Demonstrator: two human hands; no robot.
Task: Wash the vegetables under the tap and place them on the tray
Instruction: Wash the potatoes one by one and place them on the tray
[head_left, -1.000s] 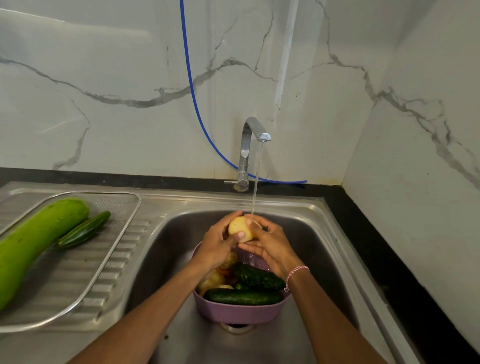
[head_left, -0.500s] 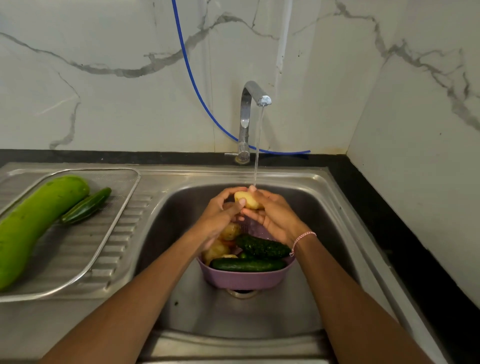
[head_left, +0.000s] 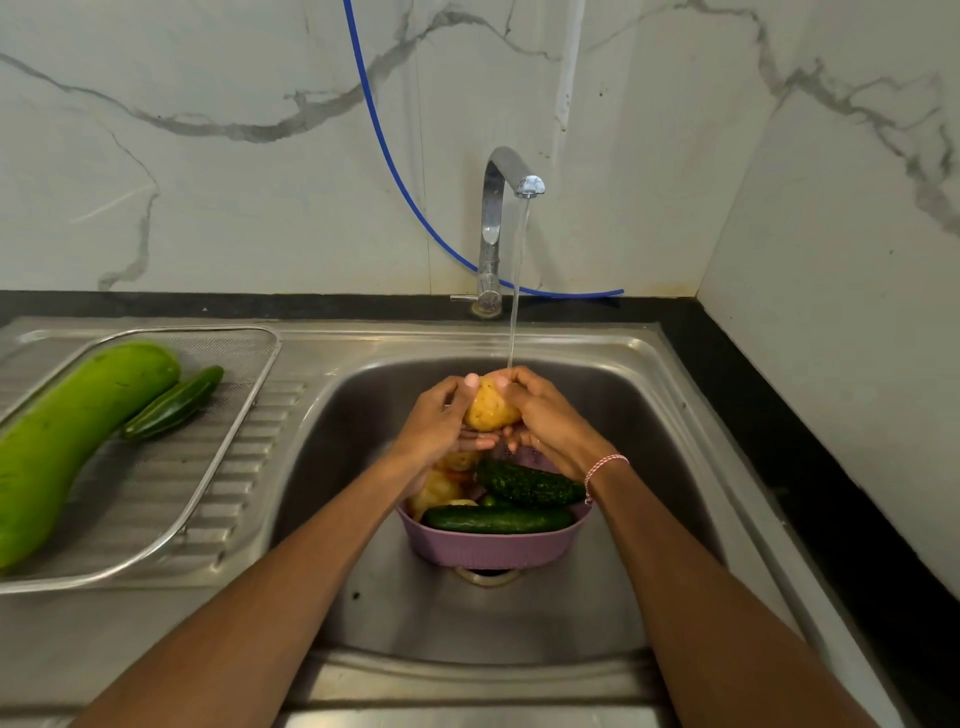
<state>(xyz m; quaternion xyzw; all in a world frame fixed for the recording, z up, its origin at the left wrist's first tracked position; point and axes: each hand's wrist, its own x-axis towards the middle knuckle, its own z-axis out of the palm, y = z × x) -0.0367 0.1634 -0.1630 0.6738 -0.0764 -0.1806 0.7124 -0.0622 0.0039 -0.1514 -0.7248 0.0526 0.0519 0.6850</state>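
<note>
Yellow potato (head_left: 491, 411) sits at frame centre, right under the water stream (head_left: 517, 291) from the tap (head_left: 506, 171) and above the purple basket (head_left: 493, 548). The left hand (head_left: 434, 423) curls its fingers round the potato's left side, and the right hand (head_left: 553, 421) wraps its right side. Its long axis runs nearly up-down in the frame. At middle left, the mesh tray (head_left: 228, 345) carries a pale gourd (head_left: 67, 441) and a cucumber (head_left: 174, 402).

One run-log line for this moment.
step: rinsing potato under tap | left hand: holds potato | right hand: holds potato | tray: gourd, cucumber | purple basket: vegetables waiting
</note>
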